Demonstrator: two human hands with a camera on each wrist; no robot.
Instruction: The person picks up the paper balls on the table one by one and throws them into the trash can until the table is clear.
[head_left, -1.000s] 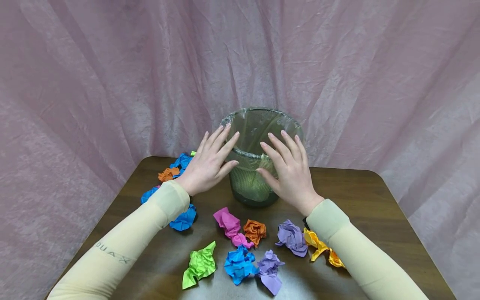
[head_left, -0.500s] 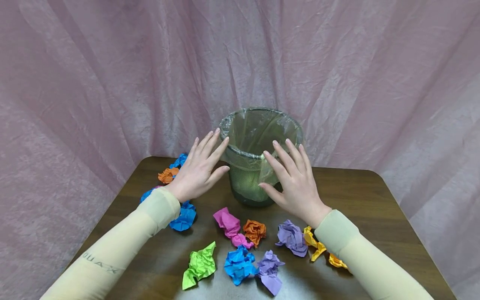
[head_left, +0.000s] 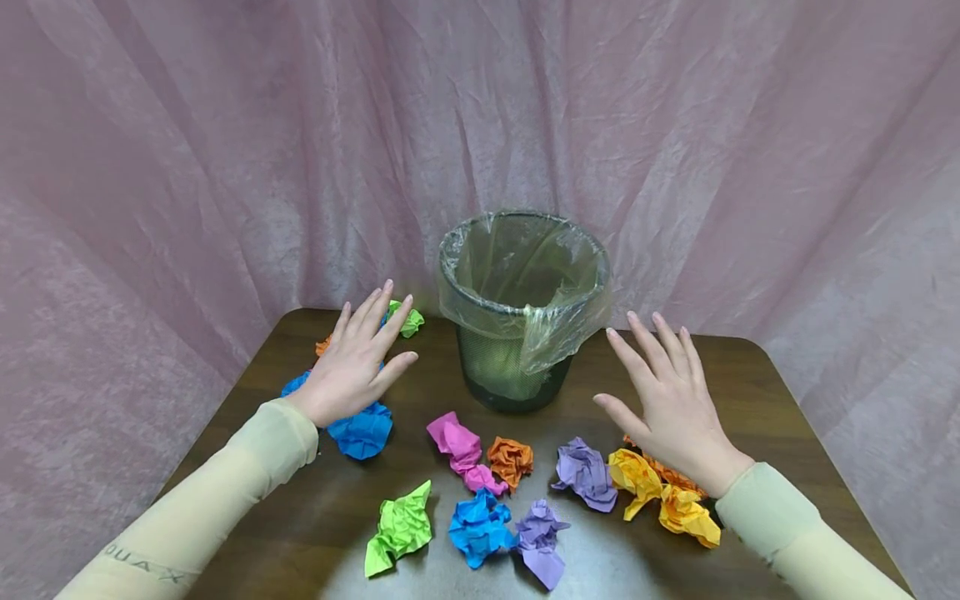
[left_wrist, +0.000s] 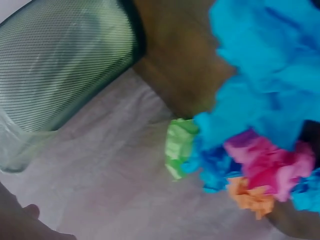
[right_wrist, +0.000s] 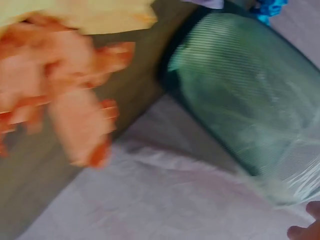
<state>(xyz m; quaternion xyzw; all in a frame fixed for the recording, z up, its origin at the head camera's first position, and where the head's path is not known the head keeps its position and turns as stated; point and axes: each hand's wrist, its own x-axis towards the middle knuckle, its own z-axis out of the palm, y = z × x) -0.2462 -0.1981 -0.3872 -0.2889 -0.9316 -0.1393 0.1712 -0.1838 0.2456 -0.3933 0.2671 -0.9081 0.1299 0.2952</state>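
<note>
A dark mesh wastebasket [head_left: 510, 375] stands at the back middle of the table. Its clear plastic liner [head_left: 558, 337] is folded over the rim and hangs loose at the front right. To the left of it, my left hand [head_left: 352, 358] is held with fingers spread above blue crumpled paper [head_left: 362, 432], holding nothing. On the other side my right hand [head_left: 671, 408], also spread and holding nothing, is over orange crumpled paper [right_wrist: 75, 90] and yellow crumpled paper [head_left: 688, 515]. Only fingertips of each hand show in the wrist views.
Along the front lie green [head_left: 401, 529], blue [head_left: 480, 529] and purple [head_left: 540, 542] paper balls. Pink [head_left: 456, 442], dark orange [head_left: 510, 462] and another purple ball [head_left: 585, 475] lie before the basket. A pink curtain [head_left: 480, 108] hangs behind the wooden table [head_left: 720, 375].
Both hands have drawn back from the basket rim and moved apart, the left toward the left and the right toward the right. The front of the basket and liner is now uncovered.
</note>
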